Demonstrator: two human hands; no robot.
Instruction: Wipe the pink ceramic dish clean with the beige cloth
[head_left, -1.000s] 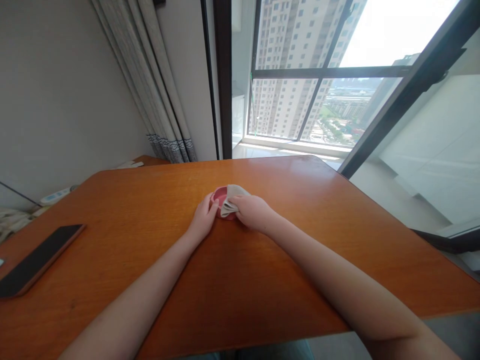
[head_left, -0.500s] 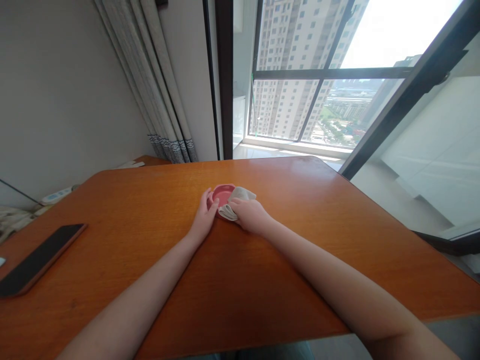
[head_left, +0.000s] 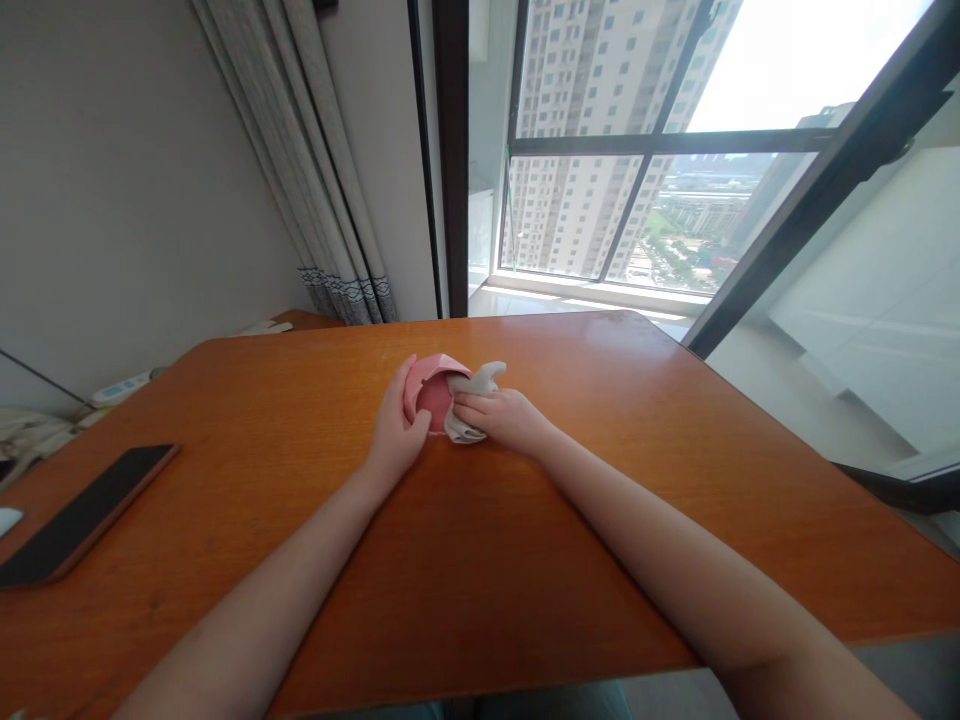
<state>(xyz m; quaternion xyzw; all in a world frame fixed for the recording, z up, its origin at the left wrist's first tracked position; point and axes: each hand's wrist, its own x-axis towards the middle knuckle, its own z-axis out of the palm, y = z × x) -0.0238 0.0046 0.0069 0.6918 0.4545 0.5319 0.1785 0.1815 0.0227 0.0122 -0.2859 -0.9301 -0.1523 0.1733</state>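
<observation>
A pink bowl (head_left: 433, 402) is tilted on its side, its hollow turned toward me, over the middle of the wooden table (head_left: 480, 560). My left hand (head_left: 397, 425) grips it by the left side, thumb at the near rim and fingers behind. In my right hand (head_left: 506, 420) is a light grey cloth (head_left: 465, 432), bunched and pressed against the bowl's right side, with one end sticking up above the fingers. The cloth and fingers hide the right part of the bowl.
To the left lies a flat black slab with a brown edge (head_left: 90, 515), and a small white object (head_left: 9, 520) beside it. A white power strip (head_left: 120, 388) is past the table's left edge. A grey curtain (head_left: 300, 170) and a large window (head_left: 600, 200) stand behind.
The bowl has tipped up from lying nearly flat, so its outer wall now shows at the top. My left hand has shifted slightly left with it; the cloth has moved along its right side.
</observation>
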